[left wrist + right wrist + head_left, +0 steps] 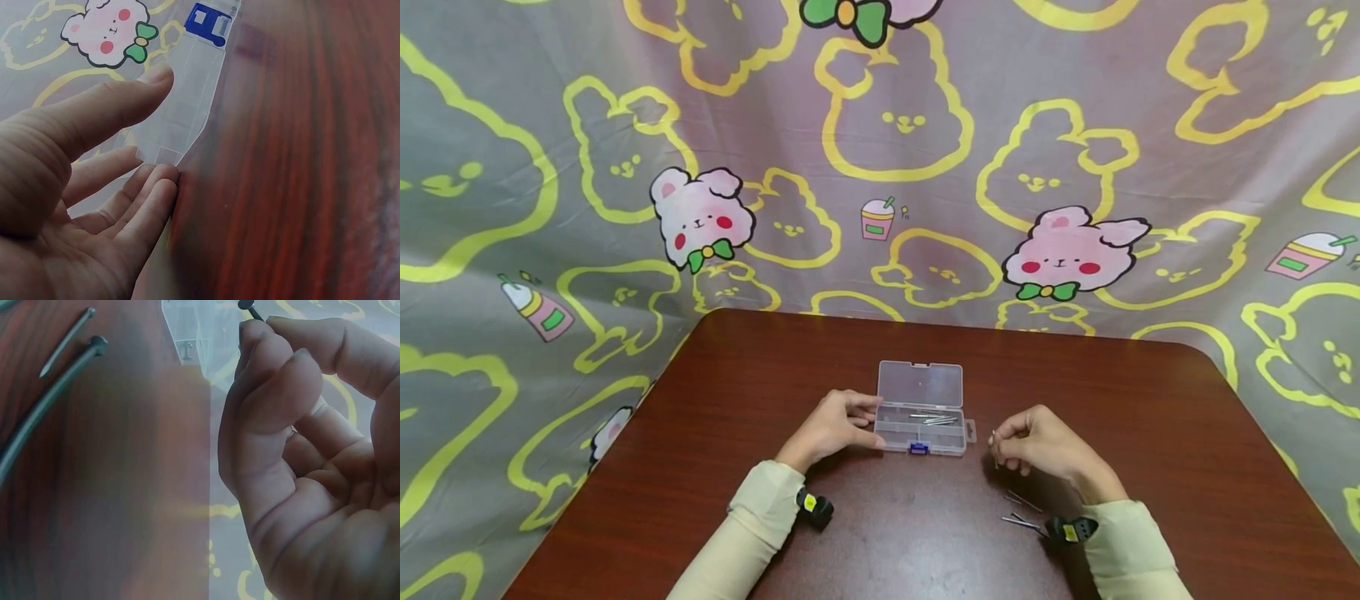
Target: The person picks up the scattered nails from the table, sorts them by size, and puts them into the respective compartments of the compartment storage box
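A clear plastic compartment box (940,436) stands on the table with its lid (920,385) raised at the back. Several nails (940,419) lie in its rear compartment. My left hand (835,429) is at the box's left end, thumb near the front corner and fingers along the side, fairly straight and touching it. To the right of the box, my right hand (1037,442) pinches a nail (248,306) between thumb and fingertips; its head sticks out above them. More loose nails (1022,522) lie on the table near the right wrist, and two (59,378) show in the right wrist view.
The dark red-brown wooden table (760,367) reaches back to a grey curtain (805,275) printed with yellow rabbit outlines. A blue latch (918,448) is on the box's front, and a hanging tab (971,431) juts from its right end.
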Demonstrator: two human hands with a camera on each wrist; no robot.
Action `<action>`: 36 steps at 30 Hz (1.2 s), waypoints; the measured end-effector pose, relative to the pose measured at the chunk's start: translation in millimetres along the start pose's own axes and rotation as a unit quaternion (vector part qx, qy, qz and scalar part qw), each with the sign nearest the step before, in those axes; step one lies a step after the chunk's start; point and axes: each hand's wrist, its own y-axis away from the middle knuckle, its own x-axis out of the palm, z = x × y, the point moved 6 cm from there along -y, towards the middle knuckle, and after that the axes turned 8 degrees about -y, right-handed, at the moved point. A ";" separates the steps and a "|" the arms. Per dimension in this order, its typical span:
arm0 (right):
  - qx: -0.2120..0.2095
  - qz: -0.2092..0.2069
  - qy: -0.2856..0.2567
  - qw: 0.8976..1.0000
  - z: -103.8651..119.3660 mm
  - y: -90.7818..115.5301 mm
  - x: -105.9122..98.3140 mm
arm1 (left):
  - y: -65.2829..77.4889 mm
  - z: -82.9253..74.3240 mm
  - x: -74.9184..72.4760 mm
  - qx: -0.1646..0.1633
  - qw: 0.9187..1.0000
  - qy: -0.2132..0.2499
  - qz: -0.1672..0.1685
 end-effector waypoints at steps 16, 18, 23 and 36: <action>0.013 -0.027 -0.031 0.999 4.5 -17.8 2.8 | -1.4 2.6 -1.1 -0.008 1.000 0.000 0.001; 0.014 -0.029 -0.026 0.999 5.1 -19.6 3.7 | -1.4 2.5 -0.9 -0.006 1.000 0.001 0.001; 0.011 -0.024 -0.014 1.000 7.8 -24.1 6.8 | -1.1 1.7 -1.1 -0.004 1.000 0.000 0.000; 0.014 -0.014 -0.021 1.000 13.9 -38.1 14.9 | -1.7 3.8 -0.2 0.002 1.000 0.008 -0.001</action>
